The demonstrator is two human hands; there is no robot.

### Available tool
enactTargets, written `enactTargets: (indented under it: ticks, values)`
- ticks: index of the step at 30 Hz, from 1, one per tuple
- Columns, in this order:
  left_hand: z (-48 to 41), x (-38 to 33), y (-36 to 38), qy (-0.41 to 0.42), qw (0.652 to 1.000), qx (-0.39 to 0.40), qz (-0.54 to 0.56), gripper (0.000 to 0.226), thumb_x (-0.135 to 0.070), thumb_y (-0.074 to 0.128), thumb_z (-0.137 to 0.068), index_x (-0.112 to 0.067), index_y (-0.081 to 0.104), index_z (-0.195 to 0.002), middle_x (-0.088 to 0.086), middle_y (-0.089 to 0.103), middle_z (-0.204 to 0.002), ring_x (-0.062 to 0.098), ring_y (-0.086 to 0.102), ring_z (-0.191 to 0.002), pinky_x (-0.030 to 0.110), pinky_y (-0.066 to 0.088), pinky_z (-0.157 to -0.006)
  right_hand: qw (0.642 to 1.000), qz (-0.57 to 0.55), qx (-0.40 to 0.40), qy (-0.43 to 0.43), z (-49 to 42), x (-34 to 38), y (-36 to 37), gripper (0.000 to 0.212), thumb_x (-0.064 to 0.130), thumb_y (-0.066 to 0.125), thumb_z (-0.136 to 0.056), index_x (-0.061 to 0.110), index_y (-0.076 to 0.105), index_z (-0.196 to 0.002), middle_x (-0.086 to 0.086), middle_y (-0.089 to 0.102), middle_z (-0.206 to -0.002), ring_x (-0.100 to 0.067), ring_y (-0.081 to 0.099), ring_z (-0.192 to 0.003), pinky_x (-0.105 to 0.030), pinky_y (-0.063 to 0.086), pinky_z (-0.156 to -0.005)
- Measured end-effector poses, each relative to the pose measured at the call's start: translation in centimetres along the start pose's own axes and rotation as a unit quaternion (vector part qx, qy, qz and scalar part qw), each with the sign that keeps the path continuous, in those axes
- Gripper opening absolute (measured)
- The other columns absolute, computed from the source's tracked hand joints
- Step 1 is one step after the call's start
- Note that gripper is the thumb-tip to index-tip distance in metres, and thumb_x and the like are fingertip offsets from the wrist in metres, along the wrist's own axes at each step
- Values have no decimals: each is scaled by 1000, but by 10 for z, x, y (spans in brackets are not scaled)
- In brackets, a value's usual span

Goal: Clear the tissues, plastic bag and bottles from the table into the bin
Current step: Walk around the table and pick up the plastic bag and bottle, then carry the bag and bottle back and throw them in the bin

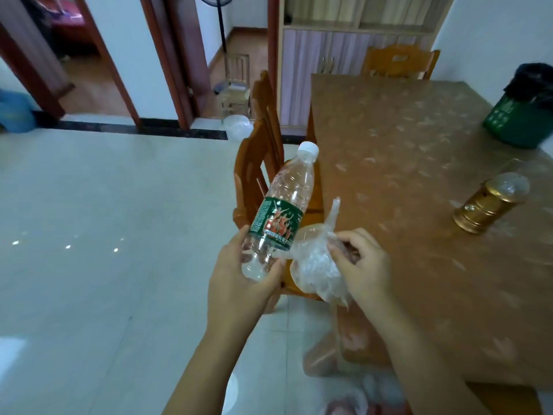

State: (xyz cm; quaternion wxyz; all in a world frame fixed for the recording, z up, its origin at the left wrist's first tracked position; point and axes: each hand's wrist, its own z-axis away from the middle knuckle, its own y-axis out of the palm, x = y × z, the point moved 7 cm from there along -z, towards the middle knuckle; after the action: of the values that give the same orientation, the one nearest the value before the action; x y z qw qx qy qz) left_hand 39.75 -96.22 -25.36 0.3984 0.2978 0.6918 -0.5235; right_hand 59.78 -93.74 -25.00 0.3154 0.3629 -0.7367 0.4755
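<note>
My left hand grips the base of a clear plastic bottle with a white cap and a green and red label, tilted up and to the right, off the table's left edge. My right hand pinches a crumpled clear plastic bag right beside the bottle. A green bin with a black liner stands at the table's far right edge. The brown patterned table stretches to the right. I see no tissues.
A gold lantern with a clear dome lies on its side on the table's right. Wooden chairs are tucked in at the left side and one at the far end. Plastic bags lie on the floor below.
</note>
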Motion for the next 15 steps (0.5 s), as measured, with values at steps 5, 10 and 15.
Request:
enactTargets:
  ticks: [5,10,15]
  values:
    - [13,64,-96,-75,993,-91,10,67,-35,72,-70,-28,41,-129,-7,55,-112,8,54,-92,24,39,-76,993,-31,110,10,25,54,90,6,11,62,-84,16,64,-87,14,55,-82,1,53,-74,-1,40,-61]
    - [29,120,-158,-148,977,-153,27,66,-33,73,-70,-28,42,-128,-7,55,-112,7,54,-92,25,38,-78,980,-59,187,-28,34,95,166,8,8,62,-83,13,65,-89,4,58,-84,6,52,-79,-3,42,-64]
    - [23,163,-198,-193,959,-206,34,59,-32,73,-71,-26,44,-122,-5,57,-110,9,54,-91,26,40,-76,968,-69,232,-59,21,121,235,7,5,63,-82,9,66,-86,2,57,-81,2,54,-76,-3,39,-63]
